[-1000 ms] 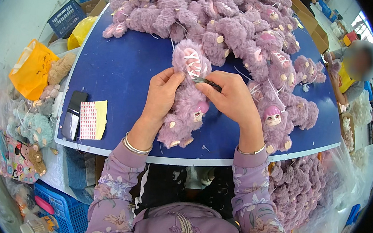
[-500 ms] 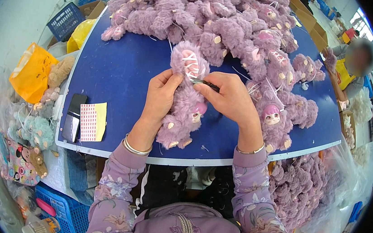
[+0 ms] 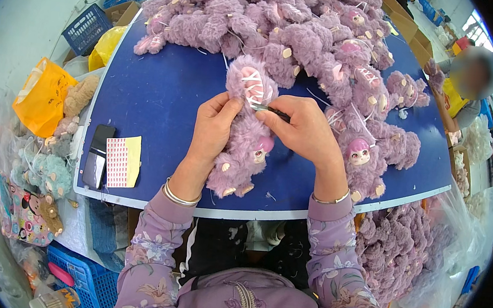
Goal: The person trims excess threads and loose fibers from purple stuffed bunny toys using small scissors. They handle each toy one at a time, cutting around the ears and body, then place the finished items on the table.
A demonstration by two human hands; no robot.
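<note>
A purple plush doll [image 3: 240, 147] with a small pink-haired face hangs upright over the near part of the table. White lacing criss-crosses the pink inside of its long ear [image 3: 252, 85]. My left hand [image 3: 217, 118] is closed on the doll just below that ear, thumb pressed against the fur. Between the thumb and fingers of my right hand [image 3: 300, 126] is a slim black tool with a silver tip [image 3: 272, 111], tweezer-like in shape. Its tip touches the lower end of the lacing.
Many similar plush dolls [image 3: 306, 46] heap across the far side of the blue table [image 3: 162, 97]; several lie at right. A phone [image 3: 97, 156] and a sticker sheet [image 3: 120, 162] rest at left. A bag of purple plush [image 3: 393, 247] stands below right. Another person sits far right.
The laced ear has shifted very slightly to the right and down. Both hands keep their grip in nearly the same place.
</note>
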